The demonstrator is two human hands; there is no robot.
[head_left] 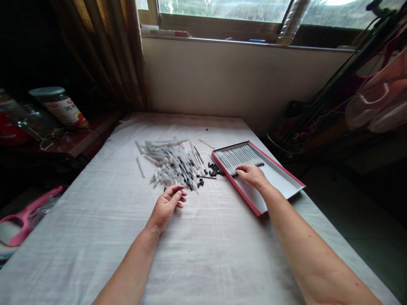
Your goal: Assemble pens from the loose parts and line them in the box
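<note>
My right hand [252, 175] reaches into a shallow pink-edged box [243, 192], its thumb and fingers pinched at the near black end of a slim white pen at the end of a row. The row of pens [238, 156] lies side by side across the far part of the box, black ends toward me. My left hand [168, 206] hovers just in front of a loose heap of clear plastic pen parts [167, 159]. Its thumb is bent against the fingers; whatever is between them is too small to make out. Small black caps [213, 169] lie between heap and box.
A white cloth [203, 262] covers the table. On the left stand a lidded jar [65, 106] on a dark side surface and pink-handled scissors [28, 216] below. A curtain [108, 51] hangs at the back left, and dark poles with hanging bags [372, 97] crowd the right.
</note>
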